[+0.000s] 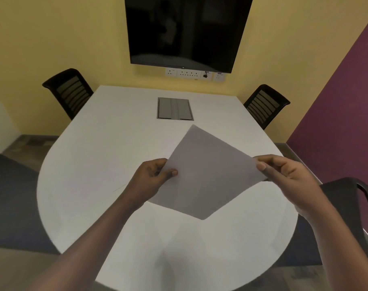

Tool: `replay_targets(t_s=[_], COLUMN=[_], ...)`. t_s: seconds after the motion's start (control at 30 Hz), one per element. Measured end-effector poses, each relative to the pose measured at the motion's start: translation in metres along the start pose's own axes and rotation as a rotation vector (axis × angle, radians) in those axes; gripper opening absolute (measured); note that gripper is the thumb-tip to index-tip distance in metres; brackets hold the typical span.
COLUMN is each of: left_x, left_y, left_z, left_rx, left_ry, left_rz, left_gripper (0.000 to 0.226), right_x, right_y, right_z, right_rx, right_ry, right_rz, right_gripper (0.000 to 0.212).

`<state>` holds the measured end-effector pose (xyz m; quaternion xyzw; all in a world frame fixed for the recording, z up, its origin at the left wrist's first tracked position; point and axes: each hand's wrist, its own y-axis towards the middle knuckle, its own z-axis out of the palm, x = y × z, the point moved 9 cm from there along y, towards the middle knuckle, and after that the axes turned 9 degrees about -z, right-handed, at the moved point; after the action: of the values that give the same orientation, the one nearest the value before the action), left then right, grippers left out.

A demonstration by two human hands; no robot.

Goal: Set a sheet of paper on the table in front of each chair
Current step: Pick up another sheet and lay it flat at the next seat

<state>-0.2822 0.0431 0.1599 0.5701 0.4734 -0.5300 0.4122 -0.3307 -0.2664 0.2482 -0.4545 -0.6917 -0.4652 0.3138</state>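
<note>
Our left grip point(155, 175) and right grip point(284, 175) each pinch an opposite edge of the paper point(210, 175); we reckon it's light, floppy (creases easily), so edges suit.

Left hand point(155, 175): pinched the sheet of paper point(208, 175) at its left corner, thumb on top.
Right hand point(288, 175): pinched its right corner.
Forearms: extended forward.

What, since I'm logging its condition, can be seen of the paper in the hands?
The paper is plain, blank, greyish-white, flat and uncreased; one sheet or several, I cannot tell. It is held diamond-wise over the white table. The left hand pinches its left corner, the right hand its right corner.
</note>
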Motion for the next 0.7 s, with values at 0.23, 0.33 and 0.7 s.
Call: replay_targets(t_s=[0.23,0.33,0.7], left_x=[-0.009,-0.014,-0.016], left_y=[-0.062,-0.079,-0.129], left_z=[-0.052,-0.084,-0.271], left_rx=[-0.101,-0.151,-0.241], left_ry=[-0.243,-0.269,-0.212], left_rz=[-0.018,-0.027,-0.029], left_gripper=[0.019,0.018,0.014], right_x=[-0.001,0.004,0.051], right_y=[-0.026,-0.028,0.003], right_z=[0.075,0.119,0.308], right_rx=[-0.009,0.014,-0.054], right_ry=[0.251,0.318,0.338], right_rz=[0.082,0.106,0.143], right_gripper=[0.028,0.026,0.021])
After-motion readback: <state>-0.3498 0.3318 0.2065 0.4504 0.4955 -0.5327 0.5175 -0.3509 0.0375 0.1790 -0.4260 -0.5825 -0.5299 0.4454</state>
